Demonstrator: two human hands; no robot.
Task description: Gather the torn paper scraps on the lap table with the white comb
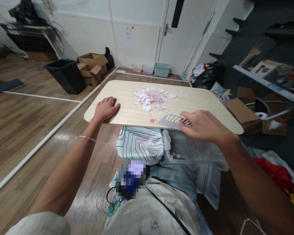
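Observation:
My right hand (201, 125) grips a pale slotted scraper (170, 120) at the near edge of the light wooden tabletop (198, 98). The scraper's angled end points left, close to a small pink wet spot (152, 121) on the board. At the left side, my left hand (106, 109) rests palm down on the wood with nothing in it. A heap of torn white paper scraps (150, 96), partly stained pink, lies on the far middle of the board, apart from both hands. Below the near edge, a clear plastic bin (193, 151) holds a few small scraps.
A patterned cushioned seat (139, 145) stands under the board's front edge. A black trash bin (66, 76) and cardboard boxes (93, 67) are on the floor to the left. To the right are an open carton (242, 109) and a black bag (208, 76).

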